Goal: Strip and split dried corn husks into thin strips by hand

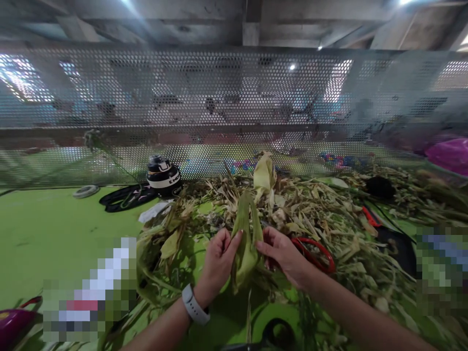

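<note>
Husk, pale green, is pinched at its edges by our left hand and right hand above a green table strewn with dried leaves.

"What colours do we have between our left hand and right hand?"
"Yellow-green on the husk, finely streaked lengthwise."
"Beside the right?"
"We see a red loop."
"Beyond the left?"
"A black bottle banded with white."
"Below both?"
"Our lime-green surface; beyond them, a grey screen patterned with round holes."
</note>
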The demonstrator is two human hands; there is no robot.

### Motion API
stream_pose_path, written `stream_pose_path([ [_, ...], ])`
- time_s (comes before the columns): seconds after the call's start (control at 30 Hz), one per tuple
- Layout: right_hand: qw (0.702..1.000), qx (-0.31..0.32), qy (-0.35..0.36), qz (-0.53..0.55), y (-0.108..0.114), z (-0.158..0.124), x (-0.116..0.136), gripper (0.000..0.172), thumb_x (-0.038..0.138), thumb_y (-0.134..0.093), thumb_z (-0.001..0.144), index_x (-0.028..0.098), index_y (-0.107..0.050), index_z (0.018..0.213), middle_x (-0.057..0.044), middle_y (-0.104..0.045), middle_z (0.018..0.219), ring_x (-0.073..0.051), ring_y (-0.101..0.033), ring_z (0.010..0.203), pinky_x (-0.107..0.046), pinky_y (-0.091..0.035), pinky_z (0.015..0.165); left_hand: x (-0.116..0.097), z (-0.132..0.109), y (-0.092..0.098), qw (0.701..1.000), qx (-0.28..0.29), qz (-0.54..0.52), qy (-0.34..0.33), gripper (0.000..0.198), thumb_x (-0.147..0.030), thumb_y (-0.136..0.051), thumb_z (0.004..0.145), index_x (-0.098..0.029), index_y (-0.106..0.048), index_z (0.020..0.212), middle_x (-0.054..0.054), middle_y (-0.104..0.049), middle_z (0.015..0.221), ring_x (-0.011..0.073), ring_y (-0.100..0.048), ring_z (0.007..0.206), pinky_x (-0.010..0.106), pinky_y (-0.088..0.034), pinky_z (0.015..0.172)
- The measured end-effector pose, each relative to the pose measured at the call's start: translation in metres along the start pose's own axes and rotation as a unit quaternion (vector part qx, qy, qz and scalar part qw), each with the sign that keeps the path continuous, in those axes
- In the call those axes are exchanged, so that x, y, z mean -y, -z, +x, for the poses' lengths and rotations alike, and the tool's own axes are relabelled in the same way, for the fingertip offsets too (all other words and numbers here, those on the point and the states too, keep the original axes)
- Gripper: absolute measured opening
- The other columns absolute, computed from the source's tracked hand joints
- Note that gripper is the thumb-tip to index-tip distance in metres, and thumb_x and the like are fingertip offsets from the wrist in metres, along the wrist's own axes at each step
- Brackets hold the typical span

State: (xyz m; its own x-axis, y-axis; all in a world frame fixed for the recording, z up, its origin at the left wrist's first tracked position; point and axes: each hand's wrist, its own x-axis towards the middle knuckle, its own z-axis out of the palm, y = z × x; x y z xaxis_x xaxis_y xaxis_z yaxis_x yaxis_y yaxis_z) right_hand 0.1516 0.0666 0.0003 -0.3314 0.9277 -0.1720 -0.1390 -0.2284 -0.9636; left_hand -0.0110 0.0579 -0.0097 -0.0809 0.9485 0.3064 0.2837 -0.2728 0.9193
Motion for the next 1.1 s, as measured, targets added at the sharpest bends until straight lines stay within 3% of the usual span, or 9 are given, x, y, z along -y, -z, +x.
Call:
stream_pose_path([
  [0.13, 0.995, 0.058, -0.075, 0.039, -0.006, -0.006, 0.004, 0.043, 0.036, -0.078, 0.059, 0.014, -0.062, 0.093, 0.002, -0.064, 0.069, -0.004, -0.050, 0.044, -0.015, -0.037, 0.039, -0.003, -0.004, -0.001, 1.000, 0.012, 0.024, -0.016, 0.037, -0.033, -0.049, 0.084, -0.021, -0.027, 0.056, -0.008, -0.025, 0.053, 0.0087, -0.023, 0.049, 0.022, -0.023, 0.046],
  [0.23, 0.998, 0.035, -0.035, 0.033, -0.010, -0.006, 0.002, 0.038, 0.034, -0.080, 0.055, 0.011, -0.067, 0.083, -0.001, -0.067, 0.069, -0.012, -0.060, 0.059, -0.023, -0.048, 0.058, -0.005, -0.004, -0.003, 1.000, 0.008, 0.027, -0.005, 0.038, -0.035, -0.051, 0.083, -0.020, -0.028, 0.056, -0.008, -0.026, 0.052, 0.0081, -0.024, 0.048, 0.021, -0.023, 0.046],
  [0.33, 1.000, 0.012, 0.007, 0.009, -0.009, -0.004, -0.001, 0.039, 0.034, -0.080, 0.054, 0.011, -0.068, 0.083, -0.002, -0.069, 0.069, -0.018, -0.062, 0.066, -0.031, -0.050, 0.067, -0.007, -0.003, -0.003, 0.995, 0.040, -0.036, 0.087, 0.026, -0.039, -0.059, 0.077, -0.020, -0.043, 0.070, -0.009, -0.035, 0.053, 0.0076, -0.032, 0.047, 0.020, -0.027, 0.045],
  [0.43, 1.000, -0.015, 0.013, -0.006, -0.003, -0.002, 0.003, 0.038, 0.033, -0.078, 0.057, 0.013, -0.068, 0.088, -0.003, -0.070, 0.073, -0.021, -0.064, 0.071, -0.033, -0.052, 0.069, -0.008, 0.001, 0.000, 0.954, 0.119, -0.186, 0.204, 0.042, -0.039, -0.066, 0.071, -0.021, -0.046, 0.103, -0.008, -0.046, 0.059, 0.0095, -0.046, 0.051, 0.021, -0.038, 0.049],
  [0.5, 0.999, -0.042, 0.006, -0.001, 0.002, -0.002, 0.009, 0.038, 0.032, -0.078, 0.059, 0.014, -0.067, 0.090, -0.003, -0.070, 0.074, -0.021, -0.065, 0.070, -0.034, -0.053, 0.066, -0.008, 0.005, 0.005, 0.917, 0.191, -0.266, 0.228, 0.044, -0.036, -0.068, 0.070, -0.020, -0.048, 0.105, -0.006, -0.050, 0.064, 0.0104, -0.051, 0.057, 0.022, -0.043, 0.054],
  [0.6, 0.998, -0.054, 0.001, 0.013, 0.007, -0.003, 0.018, 0.036, 0.033, -0.075, 0.063, 0.014, -0.065, 0.091, -0.004, -0.070, 0.075, -0.019, -0.064, 0.065, -0.032, -0.054, 0.062, -0.008, 0.009, 0.011, 0.900, 0.254, -0.279, 0.220, 0.034, -0.032, -0.073, 0.066, -0.017, -0.052, 0.088, -0.004, -0.052, 0.066, 0.0092, -0.051, 0.059, 0.020, -0.045, 0.054],
  [0.77, 0.996, 0.045, -0.043, 0.069, 0.007, -0.005, 0.023, 0.043, 0.026, -0.077, 0.061, 0.015, -0.059, 0.098, -0.004, -0.069, 0.084, -0.017, -0.065, 0.069, -0.031, -0.054, 0.066, -0.007, 0.008, 0.009, 0.928, 0.223, -0.242, 0.178, 0.030, -0.036, -0.066, 0.072, -0.020, -0.043, 0.079, -0.005, -0.048, 0.068, 0.0098, -0.050, 0.060, 0.019, -0.046, 0.046],
  [0.87, 0.994, 0.070, -0.048, 0.063, 0.007, -0.004, 0.021, 0.048, 0.021, -0.081, 0.055, 0.014, -0.058, 0.097, -0.004, -0.069, 0.084, -0.018, -0.065, 0.073, -0.031, -0.053, 0.070, -0.007, 0.007, 0.007, 0.941, 0.220, -0.205, 0.158, 0.027, -0.038, -0.061, 0.076, -0.021, -0.040, 0.080, -0.006, -0.047, 0.068, 0.0100, -0.047, 0.058, 0.019, -0.045, 0.044],
  [1.1, 0.995, 0.023, -0.058, 0.076, 0.009, -0.002, 0.014, 0.048, 0.024, -0.080, 0.054, 0.015, -0.058, 0.096, -0.002, -0.069, 0.079, -0.020, -0.066, 0.071, -0.035, -0.053, 0.071, -0.002, 0.007, 0.007, 0.971, 0.184, -0.134, 0.074, 0.020, -0.031, -0.059, 0.079, -0.018, -0.045, 0.076, -0.006, -0.046, 0.066, 0.0078, -0.042, 0.060, 0.018, -0.037, 0.054],
])
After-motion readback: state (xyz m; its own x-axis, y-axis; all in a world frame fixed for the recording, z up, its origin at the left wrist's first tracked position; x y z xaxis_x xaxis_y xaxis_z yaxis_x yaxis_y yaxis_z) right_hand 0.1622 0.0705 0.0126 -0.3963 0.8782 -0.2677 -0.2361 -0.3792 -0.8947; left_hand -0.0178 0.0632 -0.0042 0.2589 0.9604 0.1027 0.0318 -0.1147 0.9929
